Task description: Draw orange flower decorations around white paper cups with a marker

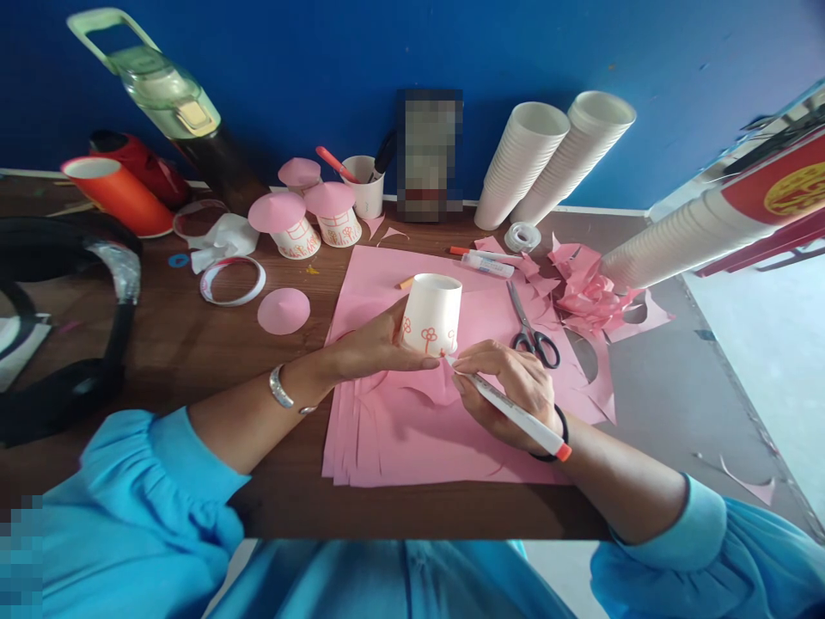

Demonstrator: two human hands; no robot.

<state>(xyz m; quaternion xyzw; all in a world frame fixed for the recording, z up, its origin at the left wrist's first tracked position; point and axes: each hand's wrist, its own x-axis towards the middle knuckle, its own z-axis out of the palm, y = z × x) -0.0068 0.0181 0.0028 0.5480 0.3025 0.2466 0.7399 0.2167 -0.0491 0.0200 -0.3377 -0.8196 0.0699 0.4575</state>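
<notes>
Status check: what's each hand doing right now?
Left hand: closed, holding the white, flower-decorated paper cup.
Right hand: closed, holding the slim white, orange-ended marker.

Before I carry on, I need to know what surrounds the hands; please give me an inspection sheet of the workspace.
Surface: brown wood-grain tabletop, partly covered by stacked pink paper sheets.
Job's things: white paper cup with orange-red flower drawings; white-barrelled marker with an orange end.
Clutter: black-handled metal scissors on the sheets; crumpled pink paper scraps right of them.
Hands: left hand holds the cup; right hand grips the marker, tip at the cup's lower edge, exact contact unclear.
Cables: nothing seen.
Surroundings: blue wall behind; two tall stacks of white paper cups before it; dark bottle with a pale green lid at back left.
</notes>
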